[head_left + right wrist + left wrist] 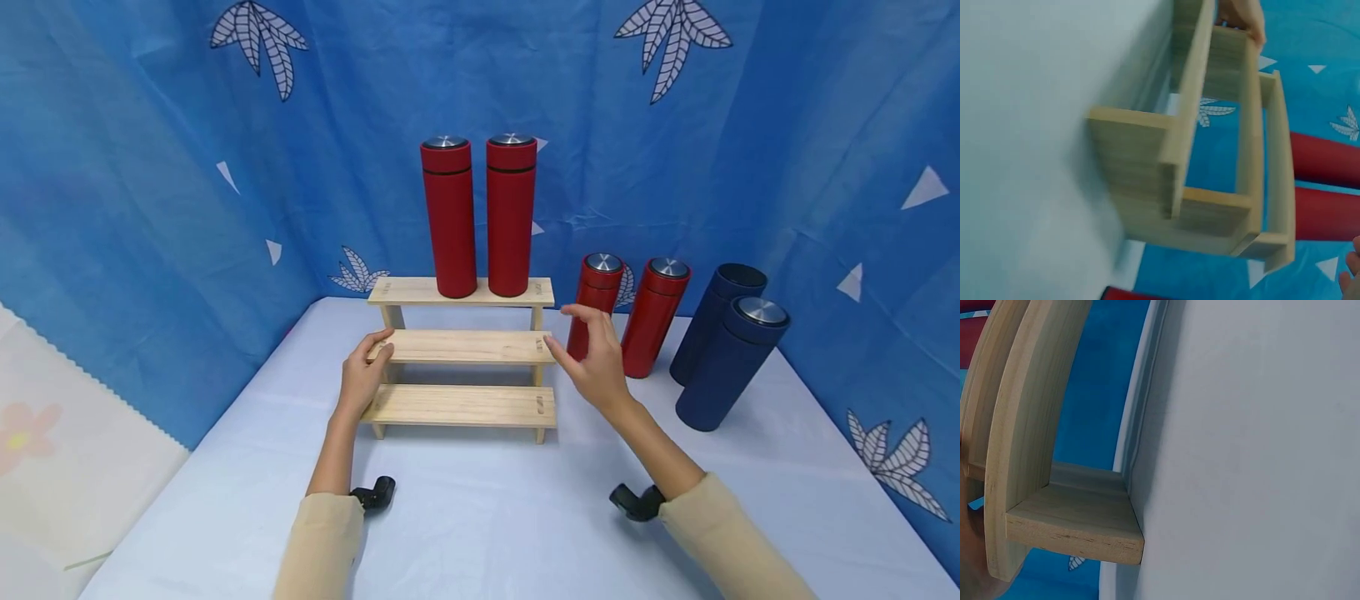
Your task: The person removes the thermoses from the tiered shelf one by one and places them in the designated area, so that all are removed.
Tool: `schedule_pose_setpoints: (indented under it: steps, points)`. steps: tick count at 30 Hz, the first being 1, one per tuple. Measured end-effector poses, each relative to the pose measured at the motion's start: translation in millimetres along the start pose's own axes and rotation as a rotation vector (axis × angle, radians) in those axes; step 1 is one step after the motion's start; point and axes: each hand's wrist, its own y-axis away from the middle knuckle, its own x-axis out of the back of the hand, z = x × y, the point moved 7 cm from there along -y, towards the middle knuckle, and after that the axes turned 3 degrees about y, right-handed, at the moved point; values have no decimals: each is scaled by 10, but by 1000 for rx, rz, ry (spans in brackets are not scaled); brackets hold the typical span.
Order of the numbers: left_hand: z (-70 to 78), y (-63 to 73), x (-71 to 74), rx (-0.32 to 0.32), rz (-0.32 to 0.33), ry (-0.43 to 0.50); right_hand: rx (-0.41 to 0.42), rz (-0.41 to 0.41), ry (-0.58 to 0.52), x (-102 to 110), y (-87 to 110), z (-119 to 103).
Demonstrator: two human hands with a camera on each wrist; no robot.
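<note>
A three-tier wooden stand (pixel 457 346) is on the white table. At the left end of its middle board, my left hand (pixel 362 375) grips the wood between thumb and fingers; in the left wrist view that hand is mostly hidden behind the stand. My right hand (pixel 597 358) is beside the right end of the same board, thumb and fingers spread apart with nothing between them. Its thumb tip is right at the board's end. On the top board stand two tall red thermos bottles (pixel 451 221), side by side, with silver lids.
Two shorter red bottles (pixel 654 321) stand right of the stand, one partly behind my right hand. Farther right are two dark blue bottles (pixel 723 371), the rear one partly hidden. A blue patterned curtain (pixel 360 125) hangs behind the table.
</note>
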Motion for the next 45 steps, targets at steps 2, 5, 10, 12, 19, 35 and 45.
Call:
schedule_pose_setpoints:
  steps: [2,5,10,12,19,35,45]
  points:
    - [5,1,-8,-1,-1,1,11,6,-33,-96,-194,-17]
    - [7,0,-23,-5,-7,-4,-1,15,-77,-221,-452,4]
    - [0,6,-17,-9,-3,-37,-77,9,-151,-380,-758,90]
    - [-2,6,0,-10,5,-49,-122,2,-178,-431,-863,120]
    - [-10,8,37,-13,13,-40,-209,-84,-232,-662,-1150,187]
    - [-1,-13,15,-42,8,-40,-259,-34,-198,-740,-1112,182]
    - [-5,-6,10,-19,1,-33,-190,59,-203,-500,-858,38]
